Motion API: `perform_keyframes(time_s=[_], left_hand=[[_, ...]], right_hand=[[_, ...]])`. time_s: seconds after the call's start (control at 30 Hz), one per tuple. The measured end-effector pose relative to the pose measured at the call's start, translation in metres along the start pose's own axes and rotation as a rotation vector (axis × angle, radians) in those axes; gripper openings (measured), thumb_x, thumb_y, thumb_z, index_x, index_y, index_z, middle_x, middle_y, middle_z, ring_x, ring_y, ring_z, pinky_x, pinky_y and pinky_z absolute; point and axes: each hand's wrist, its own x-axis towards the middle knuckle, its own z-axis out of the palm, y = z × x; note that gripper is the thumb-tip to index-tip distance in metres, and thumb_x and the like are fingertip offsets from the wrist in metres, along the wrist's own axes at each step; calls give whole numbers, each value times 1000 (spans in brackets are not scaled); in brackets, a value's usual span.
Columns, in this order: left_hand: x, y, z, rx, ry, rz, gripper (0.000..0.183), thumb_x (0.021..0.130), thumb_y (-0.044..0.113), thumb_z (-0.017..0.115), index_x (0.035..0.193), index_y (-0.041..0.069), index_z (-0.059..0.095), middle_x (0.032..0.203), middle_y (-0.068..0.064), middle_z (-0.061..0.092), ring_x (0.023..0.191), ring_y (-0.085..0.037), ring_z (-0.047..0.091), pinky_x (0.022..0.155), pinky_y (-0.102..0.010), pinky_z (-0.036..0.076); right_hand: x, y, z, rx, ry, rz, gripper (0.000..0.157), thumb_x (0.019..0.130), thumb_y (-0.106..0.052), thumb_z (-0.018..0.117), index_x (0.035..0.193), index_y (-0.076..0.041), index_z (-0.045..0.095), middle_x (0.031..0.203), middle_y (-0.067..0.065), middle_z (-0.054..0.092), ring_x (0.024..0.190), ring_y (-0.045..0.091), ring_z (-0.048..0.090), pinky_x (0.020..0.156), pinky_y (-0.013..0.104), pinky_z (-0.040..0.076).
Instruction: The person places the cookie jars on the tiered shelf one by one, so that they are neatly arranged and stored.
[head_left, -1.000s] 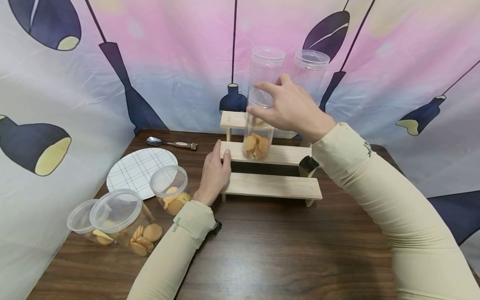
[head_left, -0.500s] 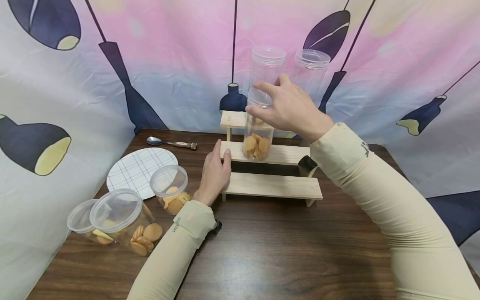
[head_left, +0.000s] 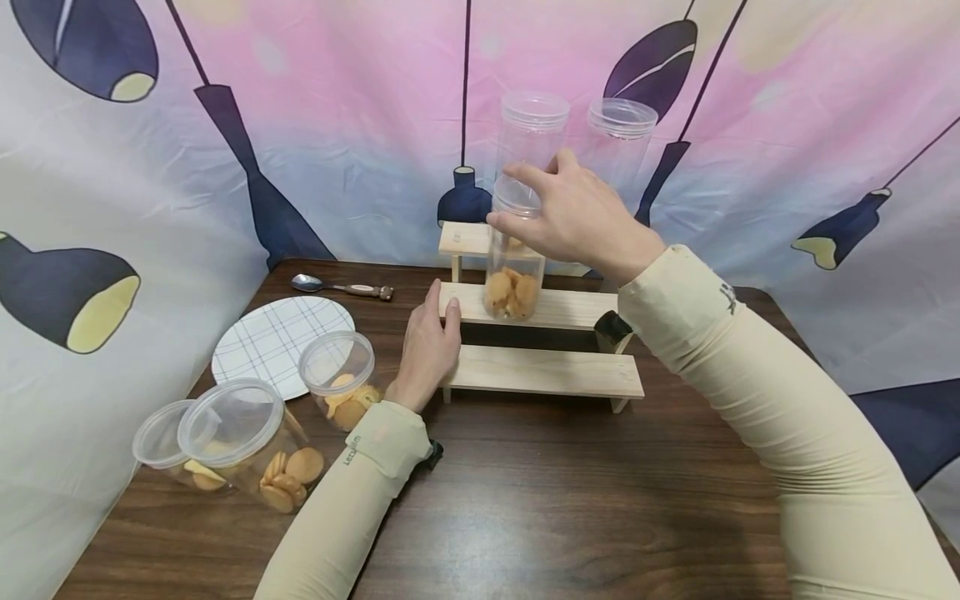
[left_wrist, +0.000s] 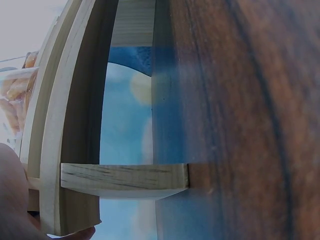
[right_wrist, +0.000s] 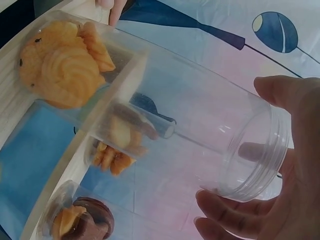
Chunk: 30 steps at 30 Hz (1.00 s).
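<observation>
My right hand holds a tall clear jar near its lid, thumb on one side and fingers on the other. Orange cookies fill its bottom, which stands at the middle board of a stepped wooden shelf. My left hand rests at the left end of that shelf, index finger and thumb stretched upward. In the left wrist view, part of the left hand lies against the ends of the boards. Two more tall clear jars stand on the top board: one jar behind the right hand, another jar to its right.
Three short clear jars with cookies stand at the left: a near jar, one jar behind it and another jar beside the left wrist. A checked plate and a spoon lie farther back. A printed cloth hangs behind.
Almost nothing differs; the right hand and the tall jar have shifted a few pixels left, along with the whole head view.
</observation>
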Motion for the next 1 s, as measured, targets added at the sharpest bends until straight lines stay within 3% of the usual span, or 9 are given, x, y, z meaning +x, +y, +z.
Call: perform_keyframes(time_s=[0.2,0.43,0.63,0.77,0.87,1.0], left_hand=[[0,0,1,0,-2,6,63,107,46,28,159,10,23,152,-21,42,141,-37,37,115,-50,31],[1,-1,1,5,-2,9,65,107,47,27,159,9,22,154,-21,39,142,-37,36,116,-50,29],[1,-1,1,2,0,13,65,107,46,28,159,8,23,154,-22,39,142,-37,37,116,-50,30],[1,-1,2,0,3,11,64,107,45,29,159,8,23,153,-22,40,141,-37,38,115,-50,30],[0,0,1,2,2,5,63,107,44,30,159,8,23,153,-23,41,141,-38,38,115,-51,31],[0,1,2,8,2,-8,64,107,45,29,159,10,23,152,-22,41,141,-38,38,115,-51,31]], right_hand=[[-6,2,-5,-32,17,-16,80,90,-75,45,157,-33,32,136,21,45,104,32,55,83,50,49],[-25,16,-11,9,81,-32,79,90,-75,46,156,-33,34,137,18,45,93,28,59,78,50,50],[-49,40,-9,82,115,18,75,91,-73,47,156,-39,31,141,18,43,105,33,56,89,58,46],[-69,59,-1,164,134,84,70,94,-69,46,156,-44,26,136,15,44,101,31,51,85,54,43],[-82,75,11,212,204,111,65,98,-62,46,156,-41,28,125,12,47,99,28,48,82,48,40],[-98,98,33,284,346,127,59,101,-50,49,156,-31,35,122,15,52,105,29,51,84,49,40]])
